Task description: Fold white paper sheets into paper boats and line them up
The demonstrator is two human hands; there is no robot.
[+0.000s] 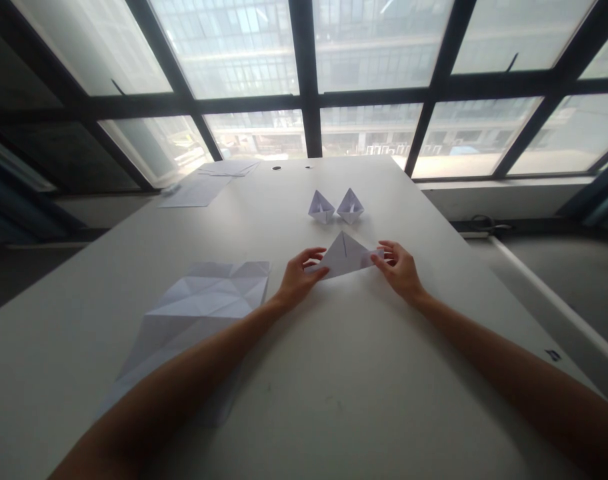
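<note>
A white sheet of paper folded into a triangular hat shape (345,257) is held between my two hands, its peak pointing away from me. My left hand (303,275) pinches its left corner between thumb and fingers. At the right corner, my right hand (397,268) grips it the same way. Just beyond the folded paper stand two finished paper boats, the left boat (321,208) and the right boat (351,207), side by side. A creased, unfolded paper sheet (204,297) lies to the left, partly hidden beneath my left forearm.
The white table (384,413) stretches toward the windows. At its far left lie flat white sheets (197,190). Two small holes show near the far edge. A dark mark (553,355) sits by the right edge. Dark-framed windows (311,80) stand behind the table.
</note>
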